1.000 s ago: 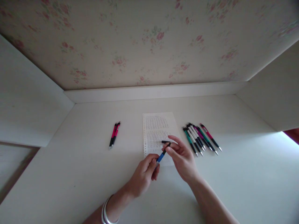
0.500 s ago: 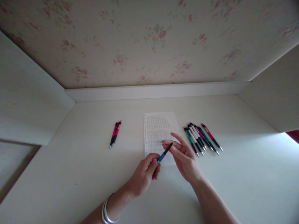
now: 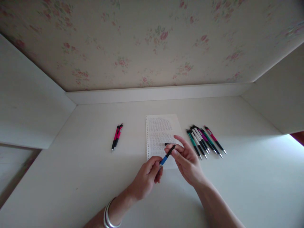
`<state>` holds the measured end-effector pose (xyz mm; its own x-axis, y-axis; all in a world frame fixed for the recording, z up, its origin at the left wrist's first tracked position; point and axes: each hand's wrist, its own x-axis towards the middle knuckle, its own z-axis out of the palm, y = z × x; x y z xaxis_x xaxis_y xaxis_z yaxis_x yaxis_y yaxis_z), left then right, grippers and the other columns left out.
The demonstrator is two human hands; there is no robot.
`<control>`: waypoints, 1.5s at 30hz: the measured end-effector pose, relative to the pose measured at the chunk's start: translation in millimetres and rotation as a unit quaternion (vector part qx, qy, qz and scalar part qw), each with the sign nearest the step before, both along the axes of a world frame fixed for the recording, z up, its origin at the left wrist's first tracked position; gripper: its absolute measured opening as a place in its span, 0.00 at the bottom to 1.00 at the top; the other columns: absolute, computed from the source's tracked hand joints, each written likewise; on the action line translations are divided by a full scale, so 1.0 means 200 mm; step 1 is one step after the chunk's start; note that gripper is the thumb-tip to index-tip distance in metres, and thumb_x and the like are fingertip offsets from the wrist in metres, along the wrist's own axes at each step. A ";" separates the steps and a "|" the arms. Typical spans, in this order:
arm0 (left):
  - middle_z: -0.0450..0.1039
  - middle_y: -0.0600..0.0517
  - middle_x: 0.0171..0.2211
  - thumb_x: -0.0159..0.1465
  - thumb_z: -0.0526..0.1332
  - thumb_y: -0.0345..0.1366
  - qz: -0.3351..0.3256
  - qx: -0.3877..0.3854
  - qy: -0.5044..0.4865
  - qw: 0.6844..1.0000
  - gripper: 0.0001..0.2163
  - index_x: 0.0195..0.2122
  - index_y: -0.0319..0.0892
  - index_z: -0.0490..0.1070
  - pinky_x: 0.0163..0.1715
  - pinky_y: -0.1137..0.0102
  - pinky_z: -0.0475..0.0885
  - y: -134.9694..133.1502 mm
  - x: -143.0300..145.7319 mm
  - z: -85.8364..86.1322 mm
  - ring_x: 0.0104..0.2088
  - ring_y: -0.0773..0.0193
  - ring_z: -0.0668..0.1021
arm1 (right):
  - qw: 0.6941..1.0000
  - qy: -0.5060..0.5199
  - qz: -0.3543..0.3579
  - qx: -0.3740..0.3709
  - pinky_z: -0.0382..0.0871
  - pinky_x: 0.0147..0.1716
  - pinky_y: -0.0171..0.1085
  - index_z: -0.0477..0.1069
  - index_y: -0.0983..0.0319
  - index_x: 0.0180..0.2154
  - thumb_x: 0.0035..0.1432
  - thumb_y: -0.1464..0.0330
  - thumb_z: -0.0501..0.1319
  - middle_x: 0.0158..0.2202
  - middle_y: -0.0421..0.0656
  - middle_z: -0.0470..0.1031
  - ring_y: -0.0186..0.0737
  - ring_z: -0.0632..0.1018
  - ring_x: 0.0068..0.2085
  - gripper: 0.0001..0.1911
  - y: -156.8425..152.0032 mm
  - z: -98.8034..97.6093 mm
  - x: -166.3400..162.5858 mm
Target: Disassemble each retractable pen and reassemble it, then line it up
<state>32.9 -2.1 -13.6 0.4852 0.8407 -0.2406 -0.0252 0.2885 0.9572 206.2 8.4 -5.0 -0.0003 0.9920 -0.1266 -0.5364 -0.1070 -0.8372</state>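
My left hand point(image 3: 147, 179) is closed round the lower end of a blue and black pen point(image 3: 166, 156), which points up and to the right. My right hand point(image 3: 186, 160) meets the pen's black upper end with its fingertips, the fingers loosely curled. A small black piece point(image 3: 167, 144) shows at the tip of my right index finger; whether the fingers pinch it is unclear. Both hands hover over the lower part of a written sheet of paper point(image 3: 159, 133) lying on the white desk point(image 3: 71, 171).
Two red and black pens point(image 3: 117, 136) lie side by side left of the sheet. A row of several pens point(image 3: 205, 141), green, white, purple and pink, lies to its right. White side panels and a floral wall enclose the desk.
Hardly anything has moved. The pen and both hands stay over the sheet's lower edge, with my right fingertips shifting slightly at the pen's upper end.
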 end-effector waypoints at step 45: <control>0.56 0.56 0.27 0.70 0.53 0.49 -0.003 0.028 -0.009 1.000 0.16 0.38 0.40 0.67 0.29 0.71 0.57 -0.06 -0.03 -0.01 0.28 0.68 0.59 | 0.988 -0.040 0.132 0.067 0.72 0.40 0.35 0.76 0.56 0.46 0.47 0.70 0.74 0.36 0.40 0.77 0.36 0.77 0.38 0.22 -0.02 0.00 -0.02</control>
